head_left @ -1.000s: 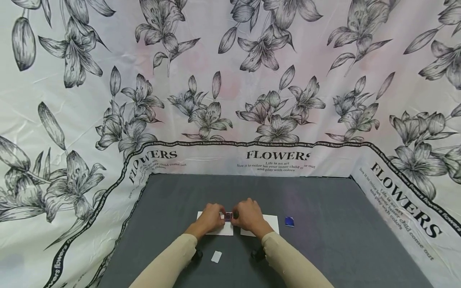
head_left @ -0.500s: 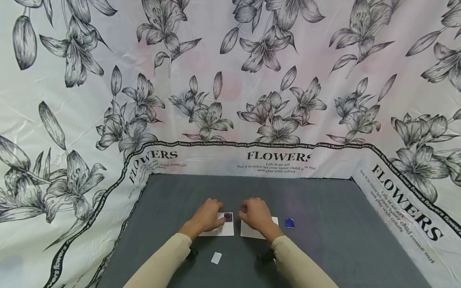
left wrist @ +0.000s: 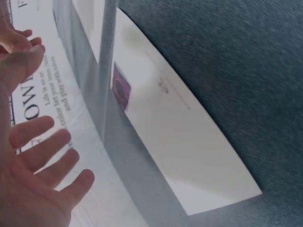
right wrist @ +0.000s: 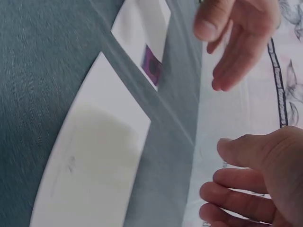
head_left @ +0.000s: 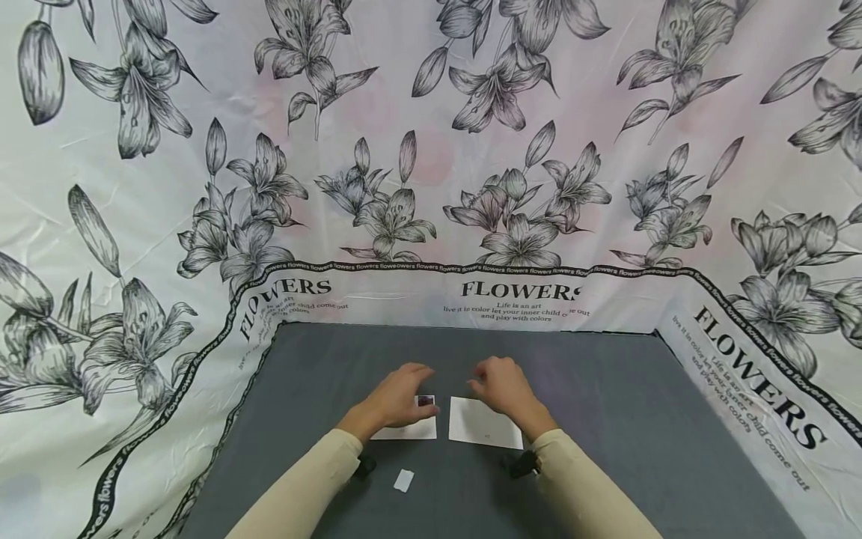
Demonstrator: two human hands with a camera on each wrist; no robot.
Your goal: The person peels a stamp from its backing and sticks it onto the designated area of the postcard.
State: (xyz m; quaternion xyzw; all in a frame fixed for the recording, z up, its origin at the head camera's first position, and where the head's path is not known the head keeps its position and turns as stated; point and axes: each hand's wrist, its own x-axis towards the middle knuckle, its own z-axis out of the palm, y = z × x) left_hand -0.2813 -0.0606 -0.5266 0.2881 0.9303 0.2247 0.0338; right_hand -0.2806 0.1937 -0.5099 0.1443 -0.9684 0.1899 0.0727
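Observation:
My left hand hovers over the left white card, its fingers spread and relaxed, holding nothing. A small purple stamp with a dark figure lies flat at that card's corner; in the head view the left thumb partly covers it. Faint small print shows on the card's face. My right hand is raised over the far right part of a second white card, fingers loosely bent with nothing between them. In the right wrist view this card bears a faint mark and no stamp.
A small white slip lies on the dark grey table between the forearms. White curtains printed with black lilies and the word FLOWERS enclose the table at the back and sides. Dark devices sit at both wrists.
Both hands had pinched at the purple stamp on the left card's corner; they have let go and moved apart. The right hand moved right, its wrist now covering the blue square.

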